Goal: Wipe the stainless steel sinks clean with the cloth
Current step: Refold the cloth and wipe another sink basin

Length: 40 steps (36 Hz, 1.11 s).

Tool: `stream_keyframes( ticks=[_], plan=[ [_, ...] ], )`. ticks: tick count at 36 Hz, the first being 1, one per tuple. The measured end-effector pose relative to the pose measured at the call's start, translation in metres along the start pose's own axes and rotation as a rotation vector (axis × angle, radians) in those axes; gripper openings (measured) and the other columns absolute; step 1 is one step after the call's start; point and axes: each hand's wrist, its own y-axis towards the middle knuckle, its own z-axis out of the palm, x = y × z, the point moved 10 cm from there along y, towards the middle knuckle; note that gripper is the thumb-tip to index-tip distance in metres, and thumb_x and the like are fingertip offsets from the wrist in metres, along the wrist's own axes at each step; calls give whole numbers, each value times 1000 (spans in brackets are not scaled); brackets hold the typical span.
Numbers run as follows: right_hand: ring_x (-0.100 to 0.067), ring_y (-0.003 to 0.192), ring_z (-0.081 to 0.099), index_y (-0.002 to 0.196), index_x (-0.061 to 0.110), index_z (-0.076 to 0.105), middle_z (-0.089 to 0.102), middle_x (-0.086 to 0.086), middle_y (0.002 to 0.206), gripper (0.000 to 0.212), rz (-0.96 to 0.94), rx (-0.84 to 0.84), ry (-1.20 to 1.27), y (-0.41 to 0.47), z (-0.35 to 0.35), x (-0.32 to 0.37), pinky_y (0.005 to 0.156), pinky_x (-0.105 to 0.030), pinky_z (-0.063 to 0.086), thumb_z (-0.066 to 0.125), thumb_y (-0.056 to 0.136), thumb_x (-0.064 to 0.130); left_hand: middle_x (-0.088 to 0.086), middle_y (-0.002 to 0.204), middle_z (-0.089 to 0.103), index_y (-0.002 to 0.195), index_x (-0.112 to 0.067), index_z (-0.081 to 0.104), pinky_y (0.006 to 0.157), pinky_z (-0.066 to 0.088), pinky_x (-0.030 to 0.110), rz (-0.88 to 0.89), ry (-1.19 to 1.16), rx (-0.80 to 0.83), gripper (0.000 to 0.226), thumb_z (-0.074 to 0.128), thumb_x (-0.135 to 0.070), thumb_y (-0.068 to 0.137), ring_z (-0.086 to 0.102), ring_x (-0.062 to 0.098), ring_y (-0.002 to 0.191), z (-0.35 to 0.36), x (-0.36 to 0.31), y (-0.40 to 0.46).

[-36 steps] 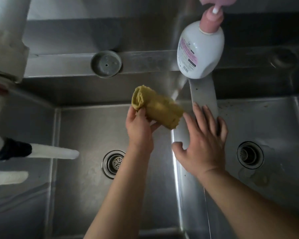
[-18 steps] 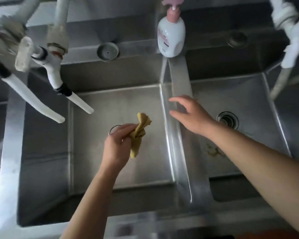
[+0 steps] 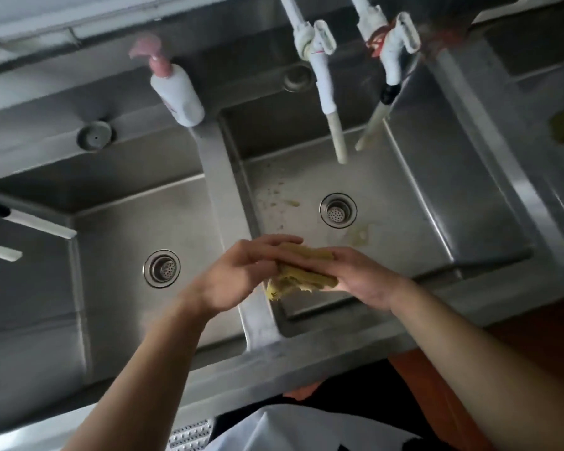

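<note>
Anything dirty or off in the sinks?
Yes: the right sink has yellowish specks left of its drain and a stain just below it. The left sink looks free of such marks.

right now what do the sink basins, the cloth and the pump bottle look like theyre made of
Sink basins: brushed stainless steel, going by the grey sheen and soft reflections.
Cloth: soft woven fabric, yellow-green and matte; it folds and frays between the left hand and right hand. Exact fibre unclear.
Pump bottle: probably glossy white plastic with a pink pump, judging by its smooth moulded shape.
</note>
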Motion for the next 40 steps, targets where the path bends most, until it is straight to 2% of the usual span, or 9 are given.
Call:
stream_keyframes(
  ticks=[4, 9, 16, 24, 27, 30, 34, 37, 40],
  plan=[
    [-24, 105, 71, 110, 15, 73, 74, -9, 111, 37, -26, -76, 169, -33, -54, -28, 87, -34, 59, 82, 77, 30, -5, 132, 63, 112, -22, 77, 107, 43, 38, -44, -199, -142, 26, 60, -18, 93, 53, 13, 130, 45, 2, 26],
    [-33, 104, 70, 107, 11, 74, 74, -15, 107, 48, -67, -127, 205, -77, -120, -37, 94, -49, 54, 85, 68, 37, 3, 129, 60, 138, -27, 55, 93, 53, 35, -156, -377, -202, 58, 71, -14, 84, 63, 22, 110, 109, 12, 61],
    [-35, 101, 70, 111, 11, 67, 71, -14, 109, 35, -154, -139, 340, -111, -174, -18, 79, -48, 60, 77, 78, 12, 8, 107, 62, 120, -10, 59, 86, 54, 35, -146, -501, -198, 37, 64, 6, 87, 60, 27, 96, 161, -10, 94],
    [-26, 98, 69, 118, 16, 65, 68, -11, 109, 41, -31, 16, 643, -108, -163, -37, 88, -49, 54, 74, 80, 30, 13, 110, 64, 104, -15, 61, 84, 57, 38, -129, -802, -278, 27, 63, 6, 88, 67, 27, 98, 175, 0, 95],
    [-27, 106, 68, 121, 18, 64, 68, -11, 118, 44, 26, -7, 724, -107, -150, -56, 90, -47, 55, 75, 80, 29, 15, 108, 60, 103, -14, 61, 81, 57, 34, -172, -674, -385, 30, 66, 9, 85, 68, 25, 93, 170, 11, 82],
    [-27, 107, 69, 123, 24, 64, 71, -7, 118, 47, 49, -84, 553, -104, -138, -66, 79, -45, 58, 75, 78, 15, 13, 102, 62, 104, -14, 62, 78, 58, 33, -257, -303, -455, 34, 75, 6, 80, 66, 20, 81, 161, 18, 63],
    [-21, 95, 70, 114, 27, 69, 75, 3, 99, 44, 1, -362, 218, -103, -142, -66, 76, -35, 59, 76, 78, 3, 5, 102, 71, 106, -15, 69, 85, 56, 36, -368, -181, -321, 25, 79, -12, 83, 67, 15, 86, 150, 38, 37],
    [-19, 100, 67, 121, 20, 69, 71, 5, 104, 45, -129, -576, -295, -113, -160, -46, 84, -29, 53, 75, 79, 6, -4, 105, 73, 107, -19, 73, 85, 54, 32, -395, 3, -509, 18, 72, -23, 90, 66, 7, 88, 103, 57, 7],
    [-34, 99, 63, 113, 24, 73, 69, -7, 109, 33, -196, -773, -858, -134, -174, -25, 82, -38, 52, 66, 82, 14, 4, 122, 68, 118, -22, 67, 81, 51, 24, -466, 250, -731, 26, 67, -26, 93, 65, 21, 102, 53, 84, -45]
  ],
)
